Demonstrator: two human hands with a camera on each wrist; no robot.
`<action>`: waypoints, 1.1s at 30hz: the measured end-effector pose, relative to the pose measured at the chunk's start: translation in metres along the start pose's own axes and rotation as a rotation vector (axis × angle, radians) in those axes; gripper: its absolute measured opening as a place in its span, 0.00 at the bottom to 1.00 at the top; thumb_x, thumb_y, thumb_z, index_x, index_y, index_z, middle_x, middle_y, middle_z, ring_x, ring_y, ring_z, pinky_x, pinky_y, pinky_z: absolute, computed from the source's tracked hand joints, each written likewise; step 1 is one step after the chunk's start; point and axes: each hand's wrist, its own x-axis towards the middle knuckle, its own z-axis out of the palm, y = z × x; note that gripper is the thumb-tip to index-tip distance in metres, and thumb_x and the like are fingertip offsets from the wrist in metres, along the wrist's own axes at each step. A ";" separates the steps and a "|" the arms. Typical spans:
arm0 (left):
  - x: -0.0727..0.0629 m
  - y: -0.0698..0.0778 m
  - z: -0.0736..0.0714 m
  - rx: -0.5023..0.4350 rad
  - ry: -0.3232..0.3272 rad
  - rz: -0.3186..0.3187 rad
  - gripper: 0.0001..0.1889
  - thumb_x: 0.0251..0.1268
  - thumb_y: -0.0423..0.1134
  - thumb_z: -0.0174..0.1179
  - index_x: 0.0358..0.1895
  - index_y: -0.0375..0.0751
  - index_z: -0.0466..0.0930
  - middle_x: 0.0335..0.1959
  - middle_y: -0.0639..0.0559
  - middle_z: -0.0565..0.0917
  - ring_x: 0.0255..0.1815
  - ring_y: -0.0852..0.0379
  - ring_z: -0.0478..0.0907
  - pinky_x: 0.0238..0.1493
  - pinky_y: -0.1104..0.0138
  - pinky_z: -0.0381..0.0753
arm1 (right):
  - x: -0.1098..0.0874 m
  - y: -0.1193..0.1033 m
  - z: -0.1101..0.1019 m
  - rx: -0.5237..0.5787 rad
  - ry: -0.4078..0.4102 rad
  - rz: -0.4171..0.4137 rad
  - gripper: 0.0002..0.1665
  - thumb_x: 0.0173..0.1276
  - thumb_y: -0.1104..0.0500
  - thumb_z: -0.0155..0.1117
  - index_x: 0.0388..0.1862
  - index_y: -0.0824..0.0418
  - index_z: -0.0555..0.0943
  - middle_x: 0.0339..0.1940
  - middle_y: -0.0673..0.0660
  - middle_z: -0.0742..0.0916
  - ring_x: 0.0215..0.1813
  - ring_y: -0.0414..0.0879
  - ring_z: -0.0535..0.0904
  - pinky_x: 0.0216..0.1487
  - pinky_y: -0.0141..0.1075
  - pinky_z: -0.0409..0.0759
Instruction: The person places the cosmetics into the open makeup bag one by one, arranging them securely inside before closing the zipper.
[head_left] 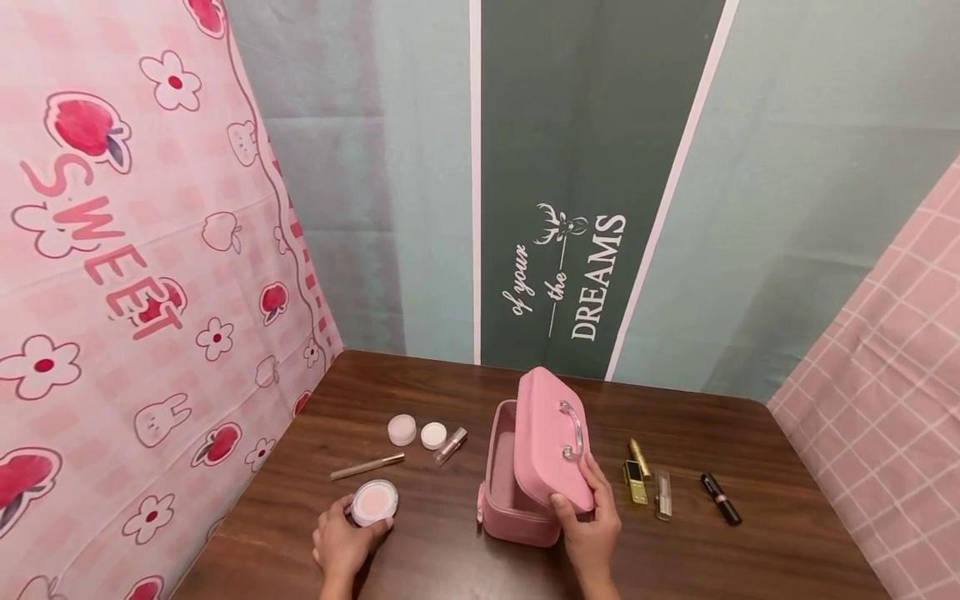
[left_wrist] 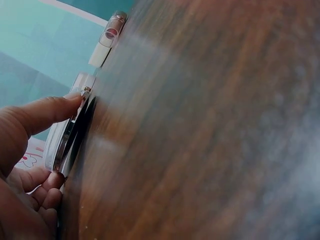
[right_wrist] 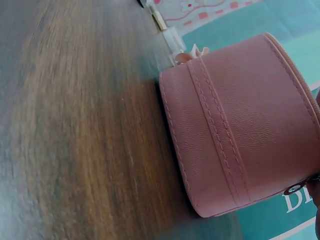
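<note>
At the table's left front, my left hand pinches a round powder compact with a clear rim and a peach centre. In the left wrist view the compact is seen edge-on, low over the wood, between thumb and fingers. My right hand grips the near right corner of the lid of a pink cosmetic case, thumb on top. The lid is tilted up with its clear handle, and part of the case's inside shows. In the right wrist view the case body stands on the table, a zip along its upper edge.
Behind the compact lie a thin gold-coloured stick, two small round jars and a clear-capped lipstick. Right of the case lie a gold tube, a gold-and-black item, another clear-capped tube and a black tube.
</note>
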 end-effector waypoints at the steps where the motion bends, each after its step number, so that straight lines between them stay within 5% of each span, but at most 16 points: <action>1: 0.000 0.000 0.000 -0.005 0.001 0.003 0.44 0.28 0.46 0.78 0.55 0.30 0.70 0.51 0.28 0.67 0.52 0.28 0.57 0.46 0.41 0.53 | 0.000 0.001 -0.001 0.015 0.011 0.006 0.28 0.44 0.78 0.66 0.48 0.84 0.72 0.51 0.82 0.72 0.61 0.51 0.71 0.59 0.30 0.64; 9: 0.000 -0.002 0.001 0.013 0.003 -0.002 0.44 0.28 0.49 0.77 0.54 0.31 0.70 0.50 0.29 0.68 0.52 0.28 0.57 0.46 0.41 0.53 | -0.004 0.011 -0.007 -0.014 0.051 0.054 0.22 0.51 0.79 0.55 0.49 0.84 0.71 0.51 0.80 0.74 0.58 0.42 0.73 0.55 0.26 0.67; 16: 0.002 -0.001 -0.001 0.047 -0.052 0.004 0.49 0.29 0.52 0.77 0.61 0.35 0.67 0.51 0.28 0.68 0.52 0.27 0.57 0.45 0.39 0.54 | -0.010 0.025 -0.016 -0.253 0.043 0.000 0.19 0.63 0.68 0.54 0.53 0.74 0.75 0.50 0.70 0.80 0.54 0.33 0.73 0.53 0.21 0.65; 25: 0.002 0.000 0.000 0.065 -0.057 0.022 0.47 0.28 0.50 0.77 0.60 0.37 0.69 0.50 0.26 0.66 0.51 0.27 0.57 0.44 0.39 0.55 | -0.004 0.013 -0.028 -0.464 0.052 -0.012 0.14 0.66 0.68 0.50 0.47 0.73 0.77 0.38 0.67 0.81 0.42 0.51 0.73 0.42 0.39 0.66; 33: 0.001 0.001 0.001 0.043 -0.048 0.025 0.46 0.27 0.48 0.78 0.58 0.35 0.69 0.50 0.28 0.67 0.51 0.28 0.57 0.44 0.39 0.54 | 0.003 -0.002 -0.036 -0.434 0.015 0.107 0.14 0.67 0.69 0.51 0.49 0.73 0.76 0.39 0.64 0.82 0.41 0.28 0.72 0.42 0.18 0.66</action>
